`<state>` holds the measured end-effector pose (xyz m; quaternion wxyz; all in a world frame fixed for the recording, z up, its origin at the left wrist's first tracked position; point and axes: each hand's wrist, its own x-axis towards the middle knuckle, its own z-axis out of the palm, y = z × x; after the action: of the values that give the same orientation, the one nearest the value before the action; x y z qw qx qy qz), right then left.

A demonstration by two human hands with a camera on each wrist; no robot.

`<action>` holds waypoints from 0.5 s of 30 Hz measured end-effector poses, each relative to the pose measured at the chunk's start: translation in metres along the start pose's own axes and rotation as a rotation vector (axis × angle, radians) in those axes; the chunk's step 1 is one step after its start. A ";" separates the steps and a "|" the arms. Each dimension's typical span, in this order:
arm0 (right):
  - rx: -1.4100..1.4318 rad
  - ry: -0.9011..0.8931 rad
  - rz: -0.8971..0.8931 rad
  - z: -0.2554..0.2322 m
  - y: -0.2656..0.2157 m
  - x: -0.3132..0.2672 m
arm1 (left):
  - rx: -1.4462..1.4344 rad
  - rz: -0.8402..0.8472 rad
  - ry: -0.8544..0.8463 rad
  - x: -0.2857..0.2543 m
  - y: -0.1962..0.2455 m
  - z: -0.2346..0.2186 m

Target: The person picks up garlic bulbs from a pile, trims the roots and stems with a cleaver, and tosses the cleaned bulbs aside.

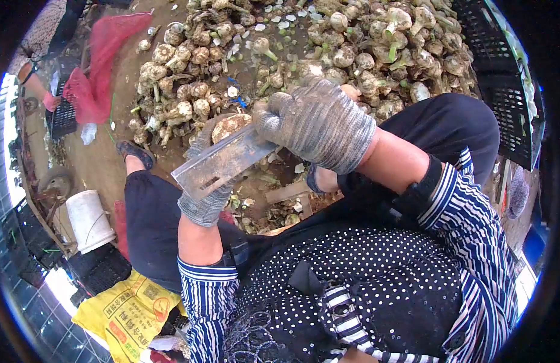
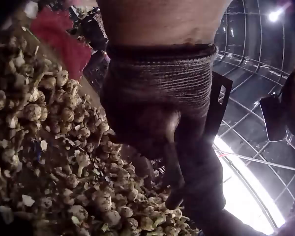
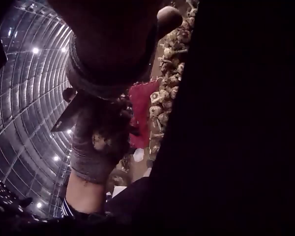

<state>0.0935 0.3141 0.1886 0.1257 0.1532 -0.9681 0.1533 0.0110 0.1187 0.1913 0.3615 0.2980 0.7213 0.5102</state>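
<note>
Both hands wear grey knitted gloves, stained with dirt. My right hand [image 1: 319, 124] grips a flat rectangular knife [image 1: 222, 163] with a slot near its far corner; the handle is hidden in the fist. Behind the blade, my left hand [image 1: 206, 202] holds a garlic bulb [image 1: 231, 126] whose rounded side shows above the blade's upper edge. The blade crosses in front of the left palm and covers much of it. In the right wrist view the knife [image 3: 71, 112] juts out between the two gloved hands.
Heaps of garlic [image 1: 376, 54] with stalks lie ahead on the ground, among trimmed bits. A black crate [image 1: 507, 78] stands at right. On the left are red netting [image 1: 104, 60], a white bucket [image 1: 89, 221] and a yellow sack [image 1: 131, 314]. Another person's hand [image 1: 51, 101] shows far left.
</note>
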 end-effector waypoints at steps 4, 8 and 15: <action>-0.042 -0.041 -0.077 0.000 0.005 0.000 | -0.093 -0.042 -0.064 -0.003 0.006 0.001; -0.034 0.034 -0.042 0.004 0.012 -0.001 | -0.361 -0.154 -0.045 -0.006 0.011 0.004; -0.008 -0.268 0.410 0.028 0.065 -0.009 | 0.009 -0.037 -0.129 -0.030 0.009 -0.006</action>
<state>0.0742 0.3660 0.1434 -0.0373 -0.0281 -0.9876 0.1501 0.0237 0.0946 0.2072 0.4154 0.3185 0.7041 0.4799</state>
